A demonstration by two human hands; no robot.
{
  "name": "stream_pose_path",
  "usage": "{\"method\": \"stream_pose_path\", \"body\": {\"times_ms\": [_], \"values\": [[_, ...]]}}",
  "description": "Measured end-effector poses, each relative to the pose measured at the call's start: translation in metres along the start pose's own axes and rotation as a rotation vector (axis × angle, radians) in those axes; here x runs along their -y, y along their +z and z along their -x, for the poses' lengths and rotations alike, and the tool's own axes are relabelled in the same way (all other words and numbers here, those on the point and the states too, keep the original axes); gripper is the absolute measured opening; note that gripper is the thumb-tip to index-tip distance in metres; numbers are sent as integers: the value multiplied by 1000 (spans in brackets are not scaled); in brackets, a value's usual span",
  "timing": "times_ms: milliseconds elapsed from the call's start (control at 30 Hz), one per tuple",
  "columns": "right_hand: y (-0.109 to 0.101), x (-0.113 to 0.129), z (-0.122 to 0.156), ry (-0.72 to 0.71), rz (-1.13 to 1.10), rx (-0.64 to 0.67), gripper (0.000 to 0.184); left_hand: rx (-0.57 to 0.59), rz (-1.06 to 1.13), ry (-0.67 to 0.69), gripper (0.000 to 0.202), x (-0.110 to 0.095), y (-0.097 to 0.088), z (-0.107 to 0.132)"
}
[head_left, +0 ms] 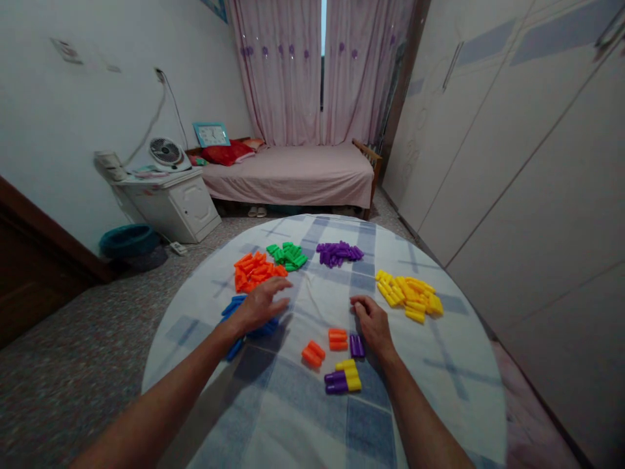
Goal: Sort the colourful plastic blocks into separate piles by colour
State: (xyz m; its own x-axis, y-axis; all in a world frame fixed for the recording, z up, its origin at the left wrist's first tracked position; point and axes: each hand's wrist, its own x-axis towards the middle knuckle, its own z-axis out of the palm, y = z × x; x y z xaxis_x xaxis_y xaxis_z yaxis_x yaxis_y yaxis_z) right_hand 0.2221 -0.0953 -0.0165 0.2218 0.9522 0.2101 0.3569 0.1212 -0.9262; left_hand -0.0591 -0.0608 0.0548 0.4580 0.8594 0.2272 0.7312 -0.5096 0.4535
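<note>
My left hand [263,305] hovers over a pile of blue plastic building pieces [263,327], palm down, its fingers spread and nothing visible between them. Just beyond it lies a heap of orange pieces [254,270]. My right hand [372,322] is by the middle of the table, its fingers curled in, with no piece showing in them. Close to its wrist lies a purple piece [357,346]. Beside that are an orange piece [338,339] and another orange piece [313,354]. Nearer to me, purple and yellow pieces are joined into a small block [343,378].
Green pieces [288,255], purple pieces [338,253] and yellow pieces [409,296] form separate heaps on the round table [303,430] with its checked cloth. Behind it stands a bed [303,172]. A cabinet [180,205] with a fan is at the left, a wardrobe [508,143] at the right.
</note>
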Motion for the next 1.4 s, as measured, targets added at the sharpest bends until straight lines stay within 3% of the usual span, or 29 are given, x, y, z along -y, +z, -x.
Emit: {"method": "stream_pose_path", "body": {"times_ms": [133, 267, 367, 500, 633, 733, 800, 933, 1067, 1167, 1233, 1333, 1400], "values": [[0, -1, 0, -4, 1, -2, 28, 298, 132, 200, 36, -48, 20, 43], [-1, 0, 0, 4, -14, 5, 29, 309, 32, 182, 33, -60, 43, 56], [-1, 3, 1, 13, -5, 5, 29, 283, -21, 134, 20, -56, 52, 53], [-1, 3, 1, 7, -6, 0, 29, 253, -13, 88, 16, -51, 49, 52], [-1, 3, 0, 9, -8, -4, 28, 100, 29, 22, 17, -38, 27, 44], [-1, 3, 1, 5, -3, 1, 28, -125, -138, -128, 17, -14, 2, 26], [-1, 4, 1, 10, -2, 6, 28, -195, -274, -228, 17, 7, -12, 10], [-1, 3, 1, 12, -3, 4, 29, -161, -468, -397, 19, 45, -27, -17], [0, 0, 0, 12, -16, -4, 28, -80, -566, -505, 21, 64, -28, -28], [0, 1, 0, 11, -5, -1, 27, -61, -591, -525, 23, 65, -30, -27], [0, 1, 0, 8, 9, -1, 28, -119, -571, -481, 26, 59, -30, -25], [0, 1, 0, 0, 20, 8, 28, -206, -460, -327, 25, 38, -22, -21], [0, 0, 0, -4, 20, 12, 28, -150, -325, -194, 22, 15, -8, -15]]}}
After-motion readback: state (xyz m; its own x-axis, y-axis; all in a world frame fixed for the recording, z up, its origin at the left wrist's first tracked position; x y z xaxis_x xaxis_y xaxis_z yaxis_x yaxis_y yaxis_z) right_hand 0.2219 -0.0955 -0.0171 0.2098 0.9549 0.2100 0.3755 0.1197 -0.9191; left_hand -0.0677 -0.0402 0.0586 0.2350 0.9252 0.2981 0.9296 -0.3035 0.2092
